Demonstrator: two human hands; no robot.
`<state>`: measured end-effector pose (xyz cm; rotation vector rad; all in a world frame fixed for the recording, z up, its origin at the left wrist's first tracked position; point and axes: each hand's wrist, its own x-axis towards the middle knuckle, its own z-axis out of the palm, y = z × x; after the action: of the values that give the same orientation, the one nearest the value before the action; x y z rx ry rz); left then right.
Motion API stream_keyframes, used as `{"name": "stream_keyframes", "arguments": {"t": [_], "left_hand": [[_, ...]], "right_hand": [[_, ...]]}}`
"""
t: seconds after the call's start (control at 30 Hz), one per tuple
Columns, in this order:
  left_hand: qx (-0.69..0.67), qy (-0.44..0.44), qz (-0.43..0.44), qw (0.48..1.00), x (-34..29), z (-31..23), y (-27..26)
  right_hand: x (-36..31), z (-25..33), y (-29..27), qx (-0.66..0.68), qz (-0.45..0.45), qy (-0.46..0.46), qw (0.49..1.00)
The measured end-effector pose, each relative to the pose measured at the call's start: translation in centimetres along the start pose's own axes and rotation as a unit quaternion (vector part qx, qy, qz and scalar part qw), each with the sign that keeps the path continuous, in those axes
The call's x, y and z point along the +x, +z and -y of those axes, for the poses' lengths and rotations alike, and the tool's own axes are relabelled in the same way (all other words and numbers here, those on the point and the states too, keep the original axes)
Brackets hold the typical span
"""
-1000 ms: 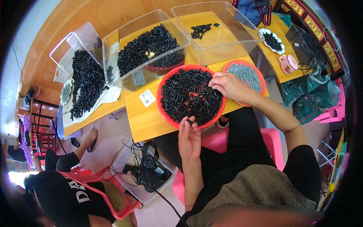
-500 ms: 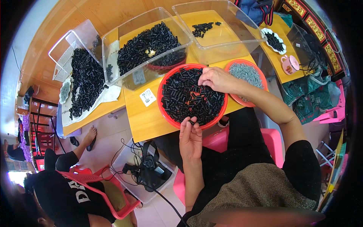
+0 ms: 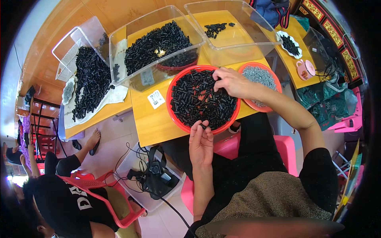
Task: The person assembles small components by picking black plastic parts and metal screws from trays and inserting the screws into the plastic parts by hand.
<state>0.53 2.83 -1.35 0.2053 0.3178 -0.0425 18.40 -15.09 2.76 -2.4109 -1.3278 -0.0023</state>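
A red basin (image 3: pixel 169 104) at the table's near edge holds a heap of short black tubular plastic pieces (image 3: pixel 189 92), with bits of its red bottom showing. My left hand (image 3: pixel 201 146) is palm-up at the basin's near rim, its fingertips closed on one small black plastic piece (image 3: pixel 203 126). Over the far right part of the heap, my right hand (image 3: pixel 233 83) has its fingers bent and apart, the tips down at the pieces. Nothing shows between them. Just right of that hand sits a smaller red bowl full of silver screws (image 3: pixel 258 77).
Behind the basin stand a clear bin (image 3: pixel 118 59) heaped with black pieces and another clear bin (image 3: pixel 238 53) with a few. More black pieces (image 3: pixel 91 85) lie on a cloth at left. A pink cup (image 3: pixel 305 70) stands at right. Another person (image 3: pixel 63 202) sits lower left.
My right hand has shifted slightly right over the heap, and its fingers have spread from a pinch. The left hand still holds its small black piece at the near rim.
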Motion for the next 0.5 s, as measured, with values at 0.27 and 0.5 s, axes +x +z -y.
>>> {"name": "stream_keyframes", "arguments": {"t": [0.27, 0.5], "left_hand": [[0.004, 0.004, 0.000, 1.000, 0.0, 0.0, 0.0], [0.009, 0.006, -0.005, 1.000, -0.1, 0.1, 0.0]], "right_hand": [[0.2, -0.2, -0.7, 0.062, -0.088, 0.080, 0.991], [3.1, 1.8, 1.2, 0.056, -0.044, 0.050, 0.996]]}}
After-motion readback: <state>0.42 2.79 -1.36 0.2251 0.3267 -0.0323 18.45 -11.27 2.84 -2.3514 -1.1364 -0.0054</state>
